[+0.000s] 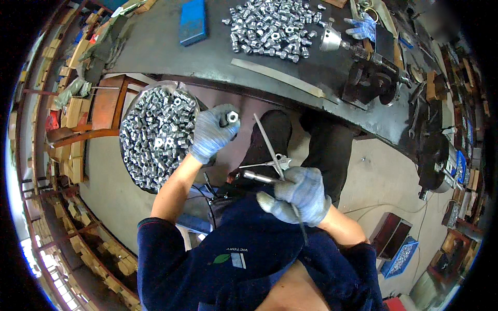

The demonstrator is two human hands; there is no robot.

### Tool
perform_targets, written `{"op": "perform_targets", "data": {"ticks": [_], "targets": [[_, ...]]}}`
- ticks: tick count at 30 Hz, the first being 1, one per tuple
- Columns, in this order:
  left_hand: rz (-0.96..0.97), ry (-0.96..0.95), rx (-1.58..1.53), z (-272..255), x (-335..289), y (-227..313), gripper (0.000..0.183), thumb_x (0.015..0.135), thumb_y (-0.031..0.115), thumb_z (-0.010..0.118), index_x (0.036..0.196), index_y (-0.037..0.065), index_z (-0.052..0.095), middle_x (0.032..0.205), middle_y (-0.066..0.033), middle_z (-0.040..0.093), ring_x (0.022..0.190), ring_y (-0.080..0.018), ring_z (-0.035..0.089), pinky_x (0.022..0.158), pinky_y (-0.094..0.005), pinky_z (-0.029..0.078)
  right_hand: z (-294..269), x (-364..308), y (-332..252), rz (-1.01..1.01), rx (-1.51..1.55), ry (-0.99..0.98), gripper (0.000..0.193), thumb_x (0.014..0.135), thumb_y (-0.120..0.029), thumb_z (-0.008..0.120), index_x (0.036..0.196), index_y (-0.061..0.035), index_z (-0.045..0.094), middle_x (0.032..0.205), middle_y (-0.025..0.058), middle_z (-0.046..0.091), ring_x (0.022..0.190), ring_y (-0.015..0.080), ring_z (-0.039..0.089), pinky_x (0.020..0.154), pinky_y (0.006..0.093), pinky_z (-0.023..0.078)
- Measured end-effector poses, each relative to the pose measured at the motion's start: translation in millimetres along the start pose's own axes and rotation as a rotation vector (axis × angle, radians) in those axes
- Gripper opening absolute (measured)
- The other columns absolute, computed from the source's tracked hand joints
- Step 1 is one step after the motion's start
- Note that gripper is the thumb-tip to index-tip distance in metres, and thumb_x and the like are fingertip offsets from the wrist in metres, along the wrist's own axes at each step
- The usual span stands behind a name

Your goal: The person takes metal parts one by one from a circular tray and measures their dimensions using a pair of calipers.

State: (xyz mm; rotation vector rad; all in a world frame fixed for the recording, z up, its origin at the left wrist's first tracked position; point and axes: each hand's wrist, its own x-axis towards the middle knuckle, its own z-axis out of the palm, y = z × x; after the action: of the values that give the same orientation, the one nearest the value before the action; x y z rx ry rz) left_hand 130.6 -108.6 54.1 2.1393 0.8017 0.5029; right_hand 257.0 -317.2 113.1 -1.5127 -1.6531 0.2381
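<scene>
My left hand (211, 133), in a grey-blue knit glove, is closed around a shiny hex metal fitting (232, 117), its hole facing up. The hand is beside a round tub (199, 106) heaped with similar metal fittings (161, 132). My right hand (303, 194), gloved alike, is closed over my lap. It grips a long, slim, tapered file (267, 140) that slants out past both sides of the hand. A short metal rod (258, 177) also sticks out of its fingers. Close by is a small silvery tool with a thin shaft (281, 160); whether the hand holds it I cannot tell.
On the dark workbench (155, 54) ahead lie a pile of fittings (275, 28), a blue box (193, 23) and a flat metal bar (277, 78). A chuck machine (371, 72) stands at its right. A wooden chair (106, 106) is left, a blue bin (400, 258) lower right.
</scene>
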Motion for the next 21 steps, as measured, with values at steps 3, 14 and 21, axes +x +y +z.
{"op": "perform_targets", "data": {"ticks": [3, 14, 21], "targets": [[0.036, 0.049, -0.09, -2.7, 11.9, -9.5, 0.02, 0.074, 0.012, 0.069, 0.092, 0.004, 0.065, 0.063, -0.0052, 0.062, 0.055, -0.0112, 0.058, 0.052, -0.0272, 0.047, -3.8, -4.0, 1.6, 0.022, 0.051, 0.052, 0.032, 0.065, -0.027, 0.076, 0.051, -0.0139, 0.051, 0.049, 0.0061, 0.045, 0.042, 0.0248, 0.049, 0.04, 0.0343, 0.037], [-0.147, -0.08, -0.167, 18.9, 179.1, 24.1, 0.048, 0.076, 0.026, 0.072, 0.117, 0.003, 0.06, 0.08, -0.009, 0.067, 0.062, -0.0121, 0.061, 0.053, -0.0267, 0.048, 3.1, -20.4, 12.4, 0.128, 0.108, 0.125, 0.034, 0.066, -0.022, 0.077, 0.05, -0.0114, 0.048, 0.052, 0.0094, 0.049, 0.05, 0.0295, 0.053, 0.057, 0.0355, 0.047], [0.022, 0.016, -0.763, -7.3, 228.5, 33.6, 0.047, 0.082, 0.004, 0.064, 0.126, -0.004, 0.047, 0.108, -0.0132, 0.06, 0.075, -0.0159, 0.063, 0.056, -0.0233, 0.055, 1.1, -26.9, 11.3, 0.197, 0.078, 0.121, 0.033, 0.065, -0.019, 0.076, 0.051, -0.0118, 0.047, 0.055, 0.0098, 0.051, 0.049, 0.0276, 0.053, 0.048, 0.0332, 0.043]]}}
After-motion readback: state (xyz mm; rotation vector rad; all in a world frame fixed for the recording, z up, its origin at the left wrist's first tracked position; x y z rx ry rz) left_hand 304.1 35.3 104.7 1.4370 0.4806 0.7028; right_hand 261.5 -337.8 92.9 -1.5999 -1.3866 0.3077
